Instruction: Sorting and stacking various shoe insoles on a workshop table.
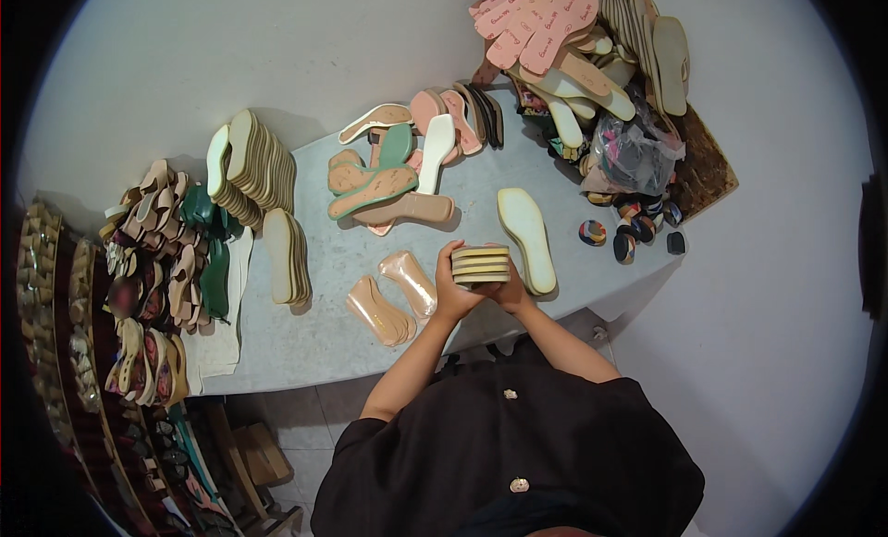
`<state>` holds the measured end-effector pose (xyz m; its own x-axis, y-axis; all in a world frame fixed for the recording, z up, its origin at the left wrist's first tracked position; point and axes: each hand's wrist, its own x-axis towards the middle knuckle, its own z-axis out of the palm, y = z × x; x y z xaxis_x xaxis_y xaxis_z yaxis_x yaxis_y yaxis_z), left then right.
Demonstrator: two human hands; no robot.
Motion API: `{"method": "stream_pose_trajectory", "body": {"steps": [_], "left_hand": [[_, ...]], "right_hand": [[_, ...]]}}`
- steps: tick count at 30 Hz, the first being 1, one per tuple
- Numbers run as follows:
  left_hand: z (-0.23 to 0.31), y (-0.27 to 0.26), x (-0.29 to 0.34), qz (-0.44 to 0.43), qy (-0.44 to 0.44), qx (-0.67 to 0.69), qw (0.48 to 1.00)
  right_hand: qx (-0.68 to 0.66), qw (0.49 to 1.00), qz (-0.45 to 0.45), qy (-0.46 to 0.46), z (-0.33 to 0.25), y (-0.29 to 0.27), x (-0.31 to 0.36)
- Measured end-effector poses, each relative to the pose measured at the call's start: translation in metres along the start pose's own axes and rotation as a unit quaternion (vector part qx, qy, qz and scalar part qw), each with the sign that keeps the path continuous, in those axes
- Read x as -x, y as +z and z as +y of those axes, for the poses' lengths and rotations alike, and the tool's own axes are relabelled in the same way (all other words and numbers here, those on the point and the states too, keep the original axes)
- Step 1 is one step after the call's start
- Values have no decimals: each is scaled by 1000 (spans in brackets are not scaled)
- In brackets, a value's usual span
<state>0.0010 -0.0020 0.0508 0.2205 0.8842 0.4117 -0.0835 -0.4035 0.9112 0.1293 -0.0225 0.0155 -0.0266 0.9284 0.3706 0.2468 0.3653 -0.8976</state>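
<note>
A small stack of shoe soles [480,265], cream and grey-brown in layers, is held end-up over the front part of the table. My left hand [450,287] wraps its left side, and my right hand [508,292] grips it from the right and below. Most of the stack's length is hidden from this angle. Just right of my hands, a single cream sole [526,241] lies flat. To the left rest clear-wrapped tan insoles [379,310] and another shiny tan piece [409,283].
Colourful insoles [375,190] are heaped at mid-table. Tall sole stacks [262,162] and a shorter pile [286,259] stand left, beside piled sandals [157,222]. Back right are pink insoles [536,24], a plastic bag [634,153] and small patterned rolls [624,246]. Shoe racks [79,324] line the far left.
</note>
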Motion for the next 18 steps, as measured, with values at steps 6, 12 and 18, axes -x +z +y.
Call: {"method": "stream_pose_trajectory", "body": {"steps": [6,12,18], "left_hand": [[-2,0,-36,83,-120,21,989],[-53,4,-62,5,-362,-106,926],[-81,11,-57,-20,-402,-170,900]], "right_hand": [[-81,993,52,61,-25,-9,-17],[-103,961,216,142,-14,-46,-8],[133,912,327,210,-19,-65,18]]}}
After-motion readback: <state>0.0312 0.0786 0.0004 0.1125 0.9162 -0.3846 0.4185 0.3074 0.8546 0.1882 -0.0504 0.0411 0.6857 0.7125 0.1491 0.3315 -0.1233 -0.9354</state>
